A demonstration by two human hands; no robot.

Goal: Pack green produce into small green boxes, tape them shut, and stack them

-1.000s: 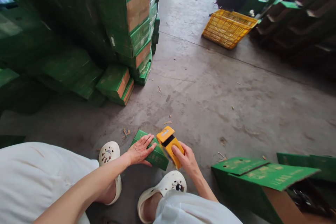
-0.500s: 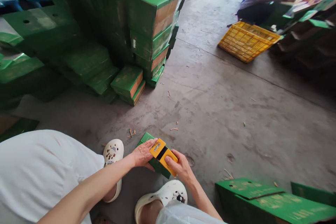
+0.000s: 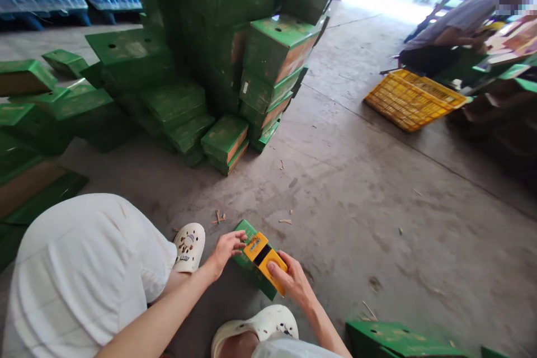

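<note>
Green box (image 3: 252, 275) partly hidden behind yellow device (image 3: 257, 246)

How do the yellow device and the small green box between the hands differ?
Color: the yellow device has a black band; the green box carries light print.
Support: the right hand grips the yellow device; the green box appears to rest on the floor.
Visibility: the yellow device partly hides the green box.
Shared: both slant from upper left to lower right.
</note>
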